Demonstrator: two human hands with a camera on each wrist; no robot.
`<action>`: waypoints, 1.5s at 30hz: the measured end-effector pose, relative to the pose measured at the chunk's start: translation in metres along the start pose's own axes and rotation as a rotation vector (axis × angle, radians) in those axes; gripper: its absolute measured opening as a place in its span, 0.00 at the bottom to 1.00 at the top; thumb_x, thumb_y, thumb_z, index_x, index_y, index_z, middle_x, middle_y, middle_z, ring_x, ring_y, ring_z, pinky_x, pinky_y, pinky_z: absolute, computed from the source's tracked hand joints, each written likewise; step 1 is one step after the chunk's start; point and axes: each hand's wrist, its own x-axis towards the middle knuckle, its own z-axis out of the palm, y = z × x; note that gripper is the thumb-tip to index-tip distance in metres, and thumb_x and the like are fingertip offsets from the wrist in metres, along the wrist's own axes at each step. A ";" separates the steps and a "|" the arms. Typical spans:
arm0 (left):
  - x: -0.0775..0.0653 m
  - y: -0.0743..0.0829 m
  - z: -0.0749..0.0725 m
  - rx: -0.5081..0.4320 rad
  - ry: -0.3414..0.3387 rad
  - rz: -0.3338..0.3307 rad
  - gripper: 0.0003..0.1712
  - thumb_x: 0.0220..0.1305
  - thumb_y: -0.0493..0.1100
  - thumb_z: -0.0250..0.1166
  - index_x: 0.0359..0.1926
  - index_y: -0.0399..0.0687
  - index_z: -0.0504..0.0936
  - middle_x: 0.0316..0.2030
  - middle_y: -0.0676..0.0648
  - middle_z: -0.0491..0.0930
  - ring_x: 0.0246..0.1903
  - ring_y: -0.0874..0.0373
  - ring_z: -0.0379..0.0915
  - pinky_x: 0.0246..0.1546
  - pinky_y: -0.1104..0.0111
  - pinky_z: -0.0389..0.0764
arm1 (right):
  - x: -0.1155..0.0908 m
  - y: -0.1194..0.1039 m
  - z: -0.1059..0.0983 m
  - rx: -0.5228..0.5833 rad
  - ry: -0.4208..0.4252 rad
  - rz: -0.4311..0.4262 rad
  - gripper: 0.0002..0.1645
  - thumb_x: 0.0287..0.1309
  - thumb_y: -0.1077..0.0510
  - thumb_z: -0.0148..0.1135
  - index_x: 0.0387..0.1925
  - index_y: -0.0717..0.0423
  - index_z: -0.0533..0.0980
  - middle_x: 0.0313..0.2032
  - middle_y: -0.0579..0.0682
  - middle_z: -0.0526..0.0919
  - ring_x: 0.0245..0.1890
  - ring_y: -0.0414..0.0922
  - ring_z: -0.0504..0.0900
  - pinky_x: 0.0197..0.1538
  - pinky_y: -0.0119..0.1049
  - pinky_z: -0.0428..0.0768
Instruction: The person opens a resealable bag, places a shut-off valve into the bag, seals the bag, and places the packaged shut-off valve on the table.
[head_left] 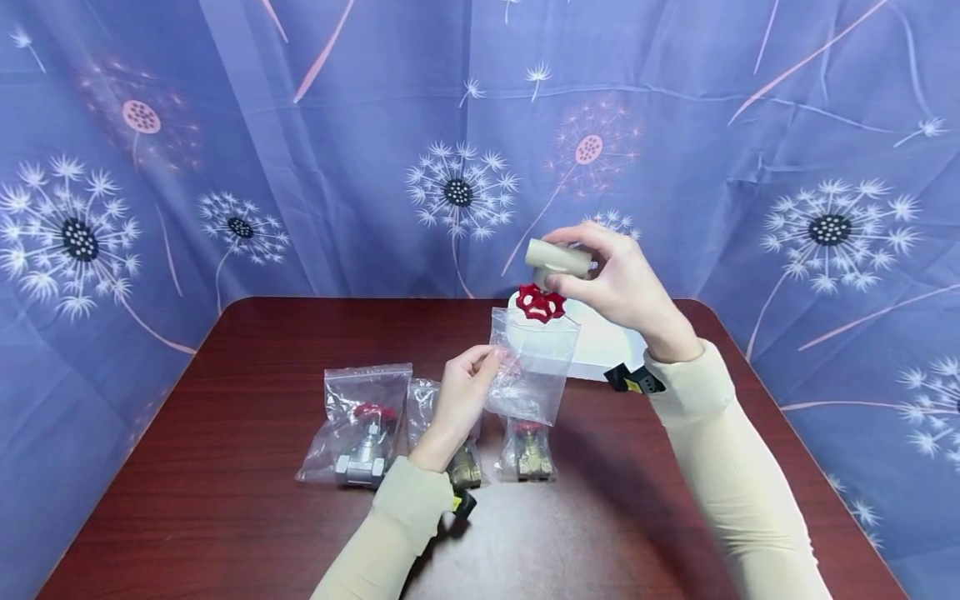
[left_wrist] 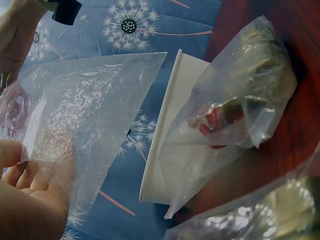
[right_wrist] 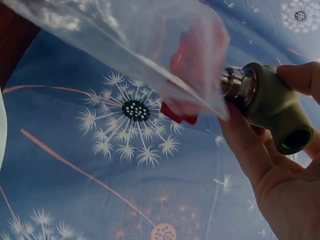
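Note:
My right hand (head_left: 618,279) grips the beige body of a valve (head_left: 558,260) above the table, its red handwheel (head_left: 540,303) pointing down. In the right wrist view the valve body (right_wrist: 280,107) shows a dark pipe opening and a shiny metal stem. Pinched in my left hand (head_left: 468,387) is a clear zip bag (head_left: 536,371), held just below the valve. The bag's upper part overlaps the red wheel (right_wrist: 192,70) in the right wrist view. From the left wrist, the bag (left_wrist: 95,105) looks crinkled, with fingers behind its film.
Bagged valves lie on the dark red table (head_left: 247,400): a silver one (head_left: 363,458) at left, a brass one (head_left: 465,468) partly behind my left wrist, another brass one (head_left: 533,454) under the bag. A white tray (head_left: 600,346) stands behind. A blue curtain (head_left: 360,125) surrounds the table.

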 end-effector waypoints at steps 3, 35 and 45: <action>-0.001 0.002 0.000 0.007 0.006 0.001 0.11 0.70 0.35 0.59 0.45 0.31 0.83 0.36 0.37 0.84 0.35 0.59 0.74 0.38 0.71 0.74 | -0.004 -0.005 0.008 -0.052 0.009 -0.038 0.24 0.47 0.63 0.76 0.49 0.51 0.82 0.37 0.46 0.81 0.32 0.40 0.72 0.32 0.32 0.70; 0.011 -0.031 0.001 0.007 0.106 0.118 0.16 0.71 0.44 0.61 0.56 0.47 0.83 0.46 0.47 0.85 0.34 0.62 0.72 0.39 0.72 0.72 | -0.024 0.005 0.028 -0.037 -0.081 0.087 0.22 0.45 0.59 0.74 0.47 0.49 0.84 0.39 0.42 0.85 0.33 0.39 0.79 0.36 0.37 0.76; 0.010 -0.029 0.002 -0.029 0.098 0.139 0.17 0.71 0.45 0.60 0.58 0.48 0.82 0.54 0.52 0.81 0.54 0.61 0.75 0.55 0.65 0.75 | -0.031 0.012 0.033 0.222 -0.125 0.279 0.22 0.48 0.65 0.73 0.49 0.57 0.82 0.39 0.53 0.84 0.33 0.46 0.80 0.34 0.32 0.79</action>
